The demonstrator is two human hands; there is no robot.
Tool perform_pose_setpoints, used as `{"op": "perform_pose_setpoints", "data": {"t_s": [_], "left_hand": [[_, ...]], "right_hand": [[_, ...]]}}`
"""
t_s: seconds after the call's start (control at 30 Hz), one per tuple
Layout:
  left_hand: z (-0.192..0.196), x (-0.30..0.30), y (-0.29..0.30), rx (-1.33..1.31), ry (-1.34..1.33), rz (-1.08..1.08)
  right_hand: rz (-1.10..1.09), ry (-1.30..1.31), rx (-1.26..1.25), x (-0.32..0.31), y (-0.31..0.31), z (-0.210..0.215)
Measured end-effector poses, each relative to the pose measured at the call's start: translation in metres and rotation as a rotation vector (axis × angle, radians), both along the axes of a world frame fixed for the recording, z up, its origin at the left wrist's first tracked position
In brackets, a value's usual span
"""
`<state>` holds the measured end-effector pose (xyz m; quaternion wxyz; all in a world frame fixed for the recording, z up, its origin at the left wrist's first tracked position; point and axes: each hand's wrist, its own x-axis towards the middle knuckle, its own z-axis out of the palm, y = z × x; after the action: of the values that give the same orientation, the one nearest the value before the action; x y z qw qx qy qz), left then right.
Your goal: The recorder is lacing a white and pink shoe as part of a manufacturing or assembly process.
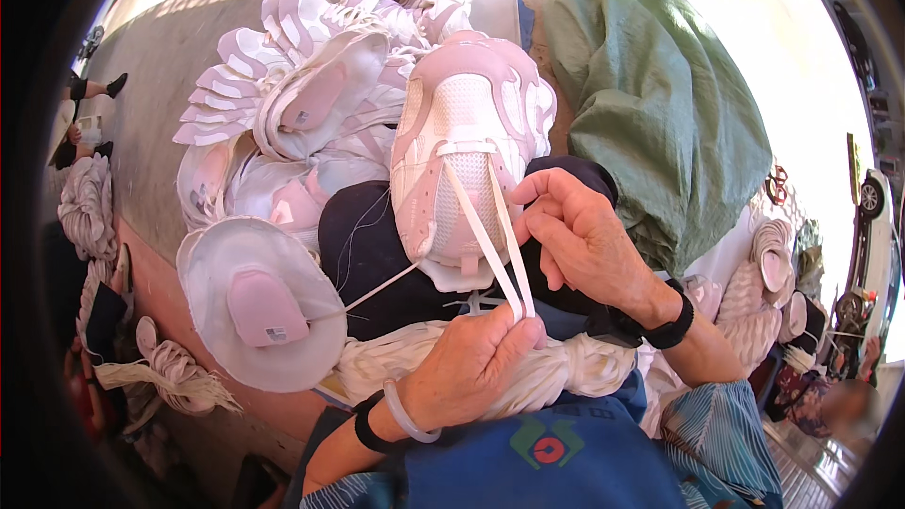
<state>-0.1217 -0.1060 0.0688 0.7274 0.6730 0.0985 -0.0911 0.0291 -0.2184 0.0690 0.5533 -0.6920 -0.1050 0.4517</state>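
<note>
Laces (490,240) pinched in our left hand (471,363), right hand (580,236) curled loosely over the pink shoe upper (467,146); uneven pulling might slip one end free.

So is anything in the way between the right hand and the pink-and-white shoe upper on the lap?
Nothing visible. The right hand sits right beside the shoe upper, fingertips at its lower edge. The left hand pinches the white lace, which runs clear up to the upper's front.
</note>
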Motion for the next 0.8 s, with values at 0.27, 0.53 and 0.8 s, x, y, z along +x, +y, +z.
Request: {"op": "perform_pose_setpoints", "data": {"t_s": [0.27,0.53,0.8], "left_hand": [[0.011,0.018,0.005,-0.691,0.401,-0.226],[0.002,0.001,-0.002,-0.162,0.135,-0.107],[0.001,-0.024,0.024,-0.091,0.128,0.307]], "right_hand": [[0.14,0.116,0.126,-0.003,0.015,-0.002],[0.178,0.204,0.182,-0.01,0.025,-0.021],[0.069,0.237,0.238,0.006,-0.001,-0.018]]}}
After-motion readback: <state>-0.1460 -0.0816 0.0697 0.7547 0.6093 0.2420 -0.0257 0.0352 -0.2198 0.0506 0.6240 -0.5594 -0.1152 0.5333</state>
